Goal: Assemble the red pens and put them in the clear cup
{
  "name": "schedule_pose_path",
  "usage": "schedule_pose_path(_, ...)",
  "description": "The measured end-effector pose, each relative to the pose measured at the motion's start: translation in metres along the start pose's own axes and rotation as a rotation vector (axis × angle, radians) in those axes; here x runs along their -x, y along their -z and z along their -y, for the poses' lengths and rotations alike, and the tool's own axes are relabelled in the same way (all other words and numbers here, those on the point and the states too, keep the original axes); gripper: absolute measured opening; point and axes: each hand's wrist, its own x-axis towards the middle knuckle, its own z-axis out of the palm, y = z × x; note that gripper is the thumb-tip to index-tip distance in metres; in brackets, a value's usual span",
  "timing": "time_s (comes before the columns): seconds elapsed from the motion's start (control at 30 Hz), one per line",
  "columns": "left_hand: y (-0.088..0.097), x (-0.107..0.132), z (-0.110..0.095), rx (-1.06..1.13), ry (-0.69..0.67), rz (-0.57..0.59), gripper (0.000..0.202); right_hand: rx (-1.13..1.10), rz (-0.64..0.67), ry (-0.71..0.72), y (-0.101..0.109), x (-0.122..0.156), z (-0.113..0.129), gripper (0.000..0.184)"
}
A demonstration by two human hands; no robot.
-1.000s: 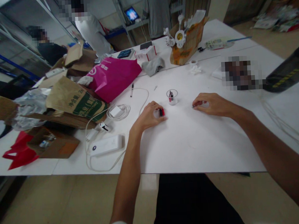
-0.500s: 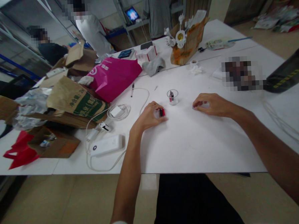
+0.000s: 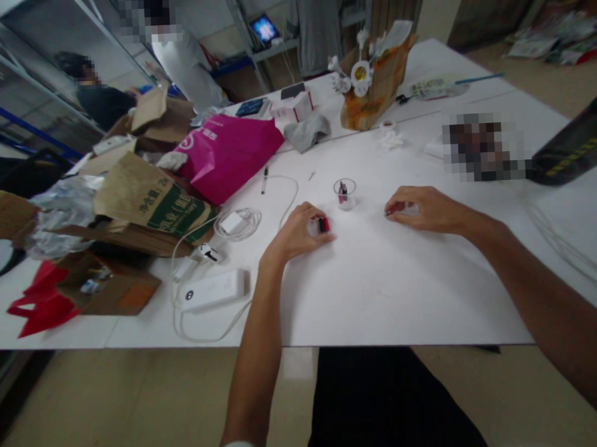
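My left hand (image 3: 299, 231) rests on the white table (image 3: 382, 292), with thumb and fingers curled around a small black-and-red object (image 3: 323, 225). Its exact kind cannot be made out. To the right, my right hand (image 3: 420, 207) is closed in a pinch low over the table. A tiny dark reddish bit shows at its fingertips, too small to name. Between and slightly beyond the hands stands a clear cup (image 3: 352, 198), upright, with several small black and red pieces inside. Neither hand touches the cup.
At left are a white power bank (image 3: 214, 289), coiled cable (image 3: 251, 226), a cardboard box (image 3: 126, 292) and a magenta bag (image 3: 229, 150). A pen (image 3: 265, 180) lies beyond my left hand. Farther back stand a grey cloth (image 3: 308, 133) and a brown paper bag (image 3: 372, 106). People are behind the table.
Both hands stay almost where they were, with only a very slight shift of my right fingertips. The cup and the object in my left hand have not visibly moved.
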Motion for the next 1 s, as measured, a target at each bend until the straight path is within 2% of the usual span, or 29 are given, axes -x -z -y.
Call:
schedule_pose_path(0.3, 0.000, 0.000, 0.001, 0.008, 0.005, -0.006, 0.044, -0.001, -0.012, -0.006, 0.002, 0.000, -0.001, 0.025)
schedule_pose_path(0.47, 0.000, 0.001, 0.001, 0.017, 0.009, -0.030, 0.051, -0.016, -0.121, 0.011, 0.009, 0.002, 0.004, 0.032)
schedule_pose_path(0.67, 0.001, 0.002, 0.002, 0.012, 0.049, -0.041, 0.054, -0.048, -0.231, 0.062, 0.014, 0.002, 0.011, 0.033)
schedule_pose_path(0.83, 0.004, 0.004, 0.009, -0.004, 0.091, 0.008, 0.073, -0.057, -0.253, 0.063, 0.011, 0.001, 0.009, 0.032)
schedule_pose_path(1.0, 0.006, 0.004, 0.014, -0.029, 0.116, 0.050, 0.066, -0.053, -0.252, 0.076, 0.007, 0.001, 0.007, 0.028)
